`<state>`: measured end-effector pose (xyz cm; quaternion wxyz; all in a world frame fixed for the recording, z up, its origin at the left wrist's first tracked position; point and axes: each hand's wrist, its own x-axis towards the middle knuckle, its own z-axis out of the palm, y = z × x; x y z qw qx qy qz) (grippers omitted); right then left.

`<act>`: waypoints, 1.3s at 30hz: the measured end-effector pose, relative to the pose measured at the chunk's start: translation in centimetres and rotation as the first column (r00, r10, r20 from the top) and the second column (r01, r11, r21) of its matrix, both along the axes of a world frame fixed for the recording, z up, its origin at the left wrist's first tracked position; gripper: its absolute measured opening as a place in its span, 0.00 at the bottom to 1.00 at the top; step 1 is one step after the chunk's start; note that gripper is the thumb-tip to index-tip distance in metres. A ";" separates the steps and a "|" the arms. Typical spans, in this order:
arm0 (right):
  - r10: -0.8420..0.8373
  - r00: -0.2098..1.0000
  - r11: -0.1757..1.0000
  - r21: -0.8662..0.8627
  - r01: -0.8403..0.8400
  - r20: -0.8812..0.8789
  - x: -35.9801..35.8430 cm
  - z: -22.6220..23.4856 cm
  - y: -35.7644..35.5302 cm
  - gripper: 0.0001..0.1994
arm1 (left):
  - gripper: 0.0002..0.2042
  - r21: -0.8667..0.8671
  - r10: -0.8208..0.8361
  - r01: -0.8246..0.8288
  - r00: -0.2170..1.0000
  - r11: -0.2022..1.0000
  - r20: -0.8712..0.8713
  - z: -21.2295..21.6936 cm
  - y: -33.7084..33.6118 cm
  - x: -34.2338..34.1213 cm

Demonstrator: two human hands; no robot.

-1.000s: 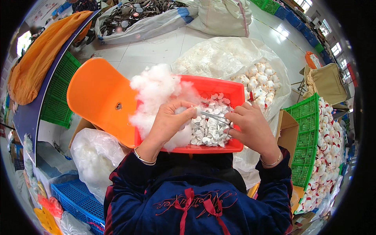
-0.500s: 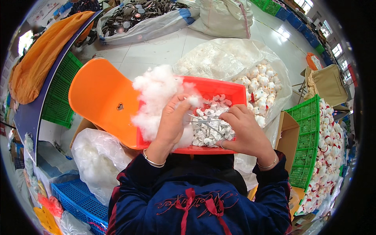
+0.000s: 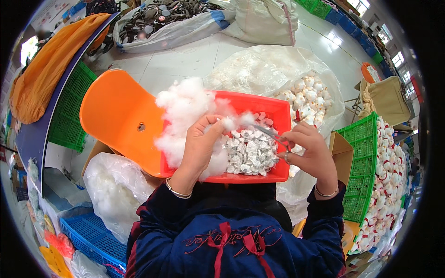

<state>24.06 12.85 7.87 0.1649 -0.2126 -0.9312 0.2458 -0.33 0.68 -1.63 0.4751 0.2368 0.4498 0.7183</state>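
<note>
Left hand [image 3: 198,147] pinches white tuft [image 3: 228,123]; right hand [image 3: 309,150], opposite, grips ring-handled tool [image 3: 268,132]. Apparently teasing the tuft; next likely calls for steady aim.

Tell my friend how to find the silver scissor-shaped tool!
Start at the big red bin in the middle. By its right end is the person's right hand. From that hand, the scissor-shaped tool points left over the bin: long, slim metal, unlike the small crinkled whitish pieces and fluffy white stuffing nearby.
</note>
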 end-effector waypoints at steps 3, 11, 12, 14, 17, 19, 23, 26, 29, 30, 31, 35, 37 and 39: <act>0.016 0.994 0.993 0.111 -0.028 0.112 -0.6 -0.5 -0.2 0.17 | 0.06 0.010 -0.018 0.020 0.989 1.000 -0.148 0.7 -0.2 0.4; 0.029 0.978 0.986 0.152 -0.062 0.208 -1.4 0.0 -0.4 0.15 | 0.04 -0.032 -0.067 0.059 0.926 0.998 -0.372 1.3 -0.6 0.3; 0.030 0.973 0.988 0.141 -0.064 0.229 -1.4 0.0 -0.4 0.14 | 0.03 -0.040 -0.080 0.070 0.913 0.997 -0.399 1.5 -0.5 0.4; 0.035 0.969 0.987 0.142 -0.072 0.246 -1.6 0.0 -0.5 0.15 | 0.03 -0.061 -0.126 0.112 0.932 0.992 -0.339 1.7 -0.3 0.3; 0.031 0.961 0.979 0.184 -0.084 0.274 -1.5 -0.1 -0.3 0.19 | 0.05 -0.068 -0.145 0.129 0.917 0.989 -0.372 0.6 0.1 0.0; 0.013 0.962 0.980 0.190 -0.067 0.271 -1.0 0.2 0.0 0.21 | 0.05 -0.082 -0.117 0.091 0.902 0.992 -0.415 0.3 0.1 -0.1; 0.012 0.984 0.987 0.155 -0.040 0.176 -0.9 1.3 0.1 0.25 | 0.06 -0.074 -0.059 0.023 0.840 0.997 -0.539 0.2 -0.1 -0.1; 0.021 0.985 0.984 0.171 -0.050 0.170 -1.7 0.5 -0.2 0.25 | 0.06 -0.101 -0.061 0.004 0.820 0.995 -0.569 0.7 -0.5 0.1; -0.007 0.974 0.983 0.180 -0.035 0.225 -1.6 0.1 -0.5 0.22 | 0.06 -0.084 -0.048 0.011 0.889 0.996 -0.455 1.0 -0.6 -0.1; -0.015 0.969 0.983 0.179 -0.030 0.245 -1.5 0.0 -0.5 0.21 | 0.06 -0.066 -0.040 0.014 0.916 0.998 -0.399 0.9 -0.6 -0.1; -0.018 0.965 0.984 0.177 -0.030 0.262 -1.5 -0.1 -0.4 0.19 | 0.05 -0.064 -0.050 0.028 0.923 0.998 -0.381 1.1 -0.6 -0.2; -0.006 0.960 0.984 0.171 -0.044 0.279 -1.6 0.1 -0.5 0.16 | 0.05 -0.036 -0.090 0.083 0.924 0.996 -0.373 1.1 -0.8 -0.6; 0.018 0.965 0.986 0.157 -0.061 0.263 -2.0 0.1 -0.6 0.15 | 0.05 -0.050 -0.112 0.100 0.923 0.994 -0.369 1.0 -0.6 -0.6; 0.047 0.968 0.988 0.130 -0.081 0.247 -2.3 -0.2 -0.5 0.15 | 0.04 -0.100 -0.136 0.108 0.934 0.989 -0.331 1.1 -0.4 -0.3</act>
